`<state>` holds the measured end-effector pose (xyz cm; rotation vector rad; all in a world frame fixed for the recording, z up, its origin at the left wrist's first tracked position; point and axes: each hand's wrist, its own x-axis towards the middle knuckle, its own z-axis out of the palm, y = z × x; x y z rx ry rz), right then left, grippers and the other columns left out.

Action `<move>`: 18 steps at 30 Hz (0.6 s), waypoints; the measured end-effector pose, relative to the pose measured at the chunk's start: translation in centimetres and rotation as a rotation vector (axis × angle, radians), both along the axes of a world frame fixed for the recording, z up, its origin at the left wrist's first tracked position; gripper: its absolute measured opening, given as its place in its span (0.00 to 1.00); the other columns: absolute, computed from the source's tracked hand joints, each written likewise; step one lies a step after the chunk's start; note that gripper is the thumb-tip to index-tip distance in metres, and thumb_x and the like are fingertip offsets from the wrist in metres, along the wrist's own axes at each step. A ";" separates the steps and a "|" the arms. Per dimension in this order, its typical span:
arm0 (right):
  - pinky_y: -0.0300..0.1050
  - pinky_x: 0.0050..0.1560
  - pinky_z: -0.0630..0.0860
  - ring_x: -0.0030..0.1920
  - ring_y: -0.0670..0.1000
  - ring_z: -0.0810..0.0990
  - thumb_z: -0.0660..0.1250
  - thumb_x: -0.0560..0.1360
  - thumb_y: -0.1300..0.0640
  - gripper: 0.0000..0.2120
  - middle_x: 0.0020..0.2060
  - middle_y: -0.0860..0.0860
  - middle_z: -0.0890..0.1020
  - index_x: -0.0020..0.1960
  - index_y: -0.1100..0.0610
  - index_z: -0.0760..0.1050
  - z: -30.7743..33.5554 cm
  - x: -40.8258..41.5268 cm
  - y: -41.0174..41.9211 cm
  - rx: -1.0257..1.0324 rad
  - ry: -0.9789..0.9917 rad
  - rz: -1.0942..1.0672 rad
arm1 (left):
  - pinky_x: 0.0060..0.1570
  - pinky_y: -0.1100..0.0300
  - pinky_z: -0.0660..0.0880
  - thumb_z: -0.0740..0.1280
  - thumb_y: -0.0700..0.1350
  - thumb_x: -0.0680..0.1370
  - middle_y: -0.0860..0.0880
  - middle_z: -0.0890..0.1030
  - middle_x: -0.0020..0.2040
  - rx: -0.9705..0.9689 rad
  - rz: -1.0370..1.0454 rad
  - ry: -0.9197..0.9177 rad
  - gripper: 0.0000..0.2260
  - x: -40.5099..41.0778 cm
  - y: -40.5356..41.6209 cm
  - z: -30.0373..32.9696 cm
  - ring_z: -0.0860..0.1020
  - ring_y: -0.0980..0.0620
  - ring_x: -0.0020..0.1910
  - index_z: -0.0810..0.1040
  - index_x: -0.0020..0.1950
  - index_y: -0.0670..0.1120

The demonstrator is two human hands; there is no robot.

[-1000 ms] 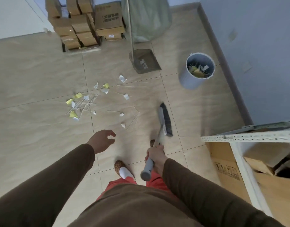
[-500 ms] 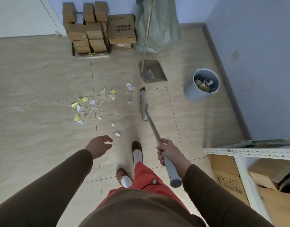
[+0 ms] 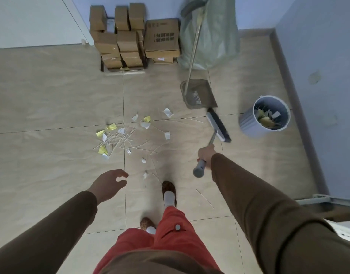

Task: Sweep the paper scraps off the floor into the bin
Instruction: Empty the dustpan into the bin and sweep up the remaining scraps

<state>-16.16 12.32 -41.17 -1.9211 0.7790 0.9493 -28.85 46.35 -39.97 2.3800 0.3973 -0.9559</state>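
The left hand (image 3: 109,181) hung over the floor (image 3: 51,155), fingers loosely spread, holding nothing, as before. The right hand (image 3: 206,156) gripped the broom (image 3: 217,125) handle; its head had swung right from beside the paper scraps (image 3: 122,133) to between dustpan (image 3: 199,93) and bin (image 3: 269,115). The scraps lay scattered, unmoved. The bin held scraps beside the wall.

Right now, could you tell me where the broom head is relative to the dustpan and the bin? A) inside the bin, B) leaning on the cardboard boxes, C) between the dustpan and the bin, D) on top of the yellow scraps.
C: the broom head, held by the right hand, sits just below the dustpan and left of the bin, away from the scraps.
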 end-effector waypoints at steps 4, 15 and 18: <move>0.52 0.49 0.78 0.43 0.56 0.77 0.57 0.78 0.67 0.32 0.63 0.64 0.74 0.79 0.56 0.49 -0.5 -4.3 5.7 0.091 0.083 -0.023 | 0.57 0.58 0.71 0.69 0.46 0.78 0.49 0.81 0.59 0.010 0.004 0.024 0.11 0.4 0.8 -0.1 0.78 0.49 0.60 0.81 0.60 0.52; 0.38 0.24 0.69 0.23 0.46 0.71 0.59 0.76 0.65 0.23 0.34 0.54 0.75 0.67 0.46 0.64 7.9 -9.5 5.1 0.189 0.106 -0.003 | 0.59 0.58 0.72 0.68 0.46 0.78 0.48 0.80 0.62 -0.055 -0.004 0.029 0.13 2.2 4.4 0.4 0.77 0.49 0.60 0.80 0.62 0.52; 0.38 0.23 0.70 0.26 0.47 0.72 0.59 0.77 0.64 0.21 0.36 0.54 0.75 0.66 0.46 0.63 8.4 -8.0 8.0 0.118 0.008 0.015 | 0.57 0.60 0.70 0.68 0.46 0.78 0.48 0.79 0.62 -0.071 -0.010 0.006 0.13 2.4 6.8 0.6 0.77 0.49 0.60 0.80 0.62 0.51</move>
